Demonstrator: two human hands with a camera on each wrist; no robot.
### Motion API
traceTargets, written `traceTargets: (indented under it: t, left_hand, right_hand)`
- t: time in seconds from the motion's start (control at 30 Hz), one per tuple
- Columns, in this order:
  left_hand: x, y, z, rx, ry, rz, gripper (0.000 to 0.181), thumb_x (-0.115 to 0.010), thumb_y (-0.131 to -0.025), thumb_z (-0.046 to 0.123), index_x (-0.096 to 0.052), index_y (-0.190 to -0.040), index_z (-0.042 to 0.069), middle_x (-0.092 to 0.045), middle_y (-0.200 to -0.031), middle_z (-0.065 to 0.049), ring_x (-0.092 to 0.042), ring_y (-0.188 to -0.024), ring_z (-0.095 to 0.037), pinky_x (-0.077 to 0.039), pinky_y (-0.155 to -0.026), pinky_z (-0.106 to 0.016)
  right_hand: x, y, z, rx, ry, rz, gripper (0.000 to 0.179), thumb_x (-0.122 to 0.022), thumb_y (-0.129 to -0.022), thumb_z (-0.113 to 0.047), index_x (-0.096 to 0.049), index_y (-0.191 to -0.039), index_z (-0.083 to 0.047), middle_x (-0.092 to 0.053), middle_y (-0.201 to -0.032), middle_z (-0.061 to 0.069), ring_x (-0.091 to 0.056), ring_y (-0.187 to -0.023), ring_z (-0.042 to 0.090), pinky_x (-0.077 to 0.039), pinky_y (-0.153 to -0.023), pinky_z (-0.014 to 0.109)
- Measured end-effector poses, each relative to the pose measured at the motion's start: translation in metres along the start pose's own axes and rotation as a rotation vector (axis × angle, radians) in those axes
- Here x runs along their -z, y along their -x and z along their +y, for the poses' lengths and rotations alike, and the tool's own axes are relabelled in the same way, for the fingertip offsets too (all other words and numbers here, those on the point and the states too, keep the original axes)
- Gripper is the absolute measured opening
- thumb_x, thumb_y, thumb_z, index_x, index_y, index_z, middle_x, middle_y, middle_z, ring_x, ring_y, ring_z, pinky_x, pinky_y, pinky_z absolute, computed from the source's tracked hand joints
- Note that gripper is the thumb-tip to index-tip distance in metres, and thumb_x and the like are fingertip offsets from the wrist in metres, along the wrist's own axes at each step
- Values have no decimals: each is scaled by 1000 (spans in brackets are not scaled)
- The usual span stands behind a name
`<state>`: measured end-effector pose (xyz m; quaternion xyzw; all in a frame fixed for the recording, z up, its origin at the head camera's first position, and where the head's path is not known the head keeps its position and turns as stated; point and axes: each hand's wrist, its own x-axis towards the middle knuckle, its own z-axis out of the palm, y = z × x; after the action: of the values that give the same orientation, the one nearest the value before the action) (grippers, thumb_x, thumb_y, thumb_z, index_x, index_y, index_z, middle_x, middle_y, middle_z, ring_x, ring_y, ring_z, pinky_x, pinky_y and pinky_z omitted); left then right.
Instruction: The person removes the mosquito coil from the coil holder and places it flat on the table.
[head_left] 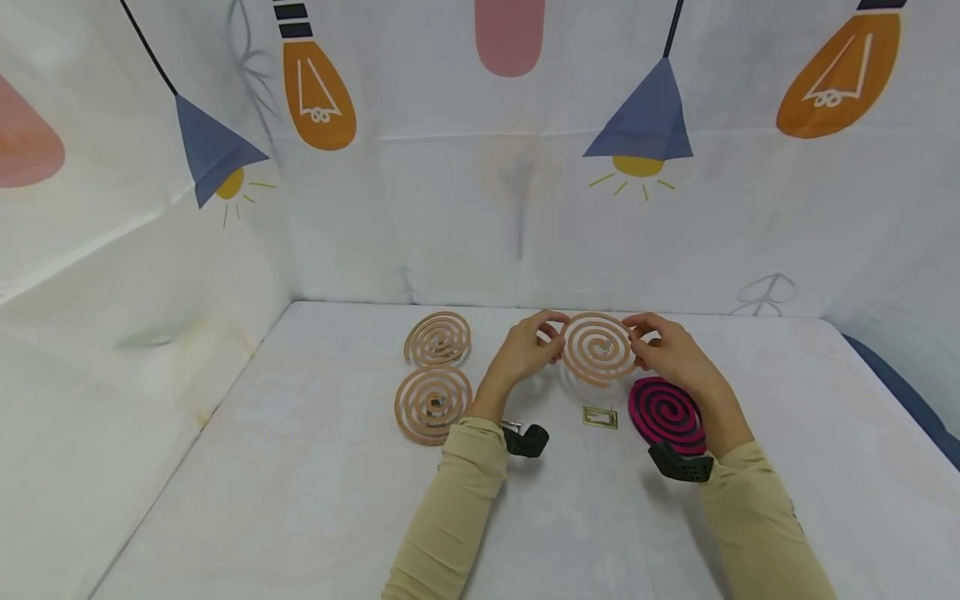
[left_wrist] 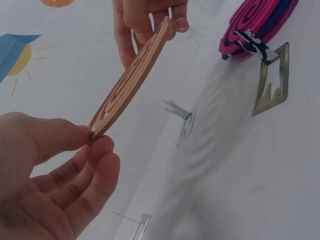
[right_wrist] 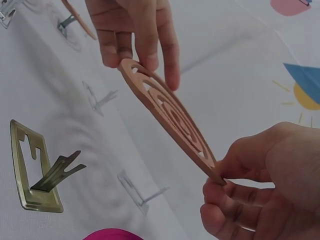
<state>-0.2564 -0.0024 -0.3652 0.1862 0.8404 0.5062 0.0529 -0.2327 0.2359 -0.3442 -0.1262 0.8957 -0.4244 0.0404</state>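
A tan mosquito coil is held up above the table between both hands, tilted, its spiral facing the head camera. My left hand pinches its left edge between thumb and fingers. On the opposite edge, my right hand pinches it the same way. Below the coil, a brass-coloured metal coil stand lies on the table with its forked prong bent up. A pink and dark coil lies close to the right wrist, partly covered by the wrist camera.
Two more tan coils, an upper one and a lower one, sit left of the left forearm. Small silver stands show on the table in the wrist views. A white sheet printed with lamps rises behind the table.
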Motion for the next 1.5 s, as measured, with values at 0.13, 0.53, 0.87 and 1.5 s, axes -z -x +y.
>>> traceTargets:
  t: [0.13, 0.53, 0.87, 1.5]
  left_hand:
    - [-1, 0, 0, -7, 5, -1, 35, -57, -93, 11, -55, -128, 15, -66, -98, -9, -69, -70, -15, -49, -58, -18]
    - [-7, -1, -1, 15, 23, -32, 34, -59, -92, 12, -56, -126, 14, -67, -97, -8, -69, -68, -10, -49, -60, -18]
    - [-19, -2, 4, 3, 11, -34, 36, -61, -89, 10, -55, -125, 11, -68, -93, -9, -69, -66, -11, -48, -57, -16]
    - [-44, 2, 12, 14, -78, -12, 39, -65, -86, 13, -55, -124, 12, -69, -86, -3, -57, -58, -2, -41, -56, -15]
  right_hand:
    - [1, 1, 0, 2, -16, -6, 38, -47, -97, -11, -44, -131, 6, -51, -107, 23, -57, -67, 9, -45, -57, 23]
    - [9, 4, 3, -29, 33, -36, 39, -45, -99, -18, -46, -133, 2, -56, -116, 23, -60, -78, 7, -49, -67, 21]
    - [18, 8, 6, -22, 116, -51, 37, -43, -100, -18, -49, -132, 0, -61, -111, 22, -59, -77, 13, -46, -64, 24]
    - [32, 15, 17, -6, 104, -80, 34, -45, -99, -12, -50, -128, 4, -62, -102, 23, -58, -68, 11, -50, -65, 27]
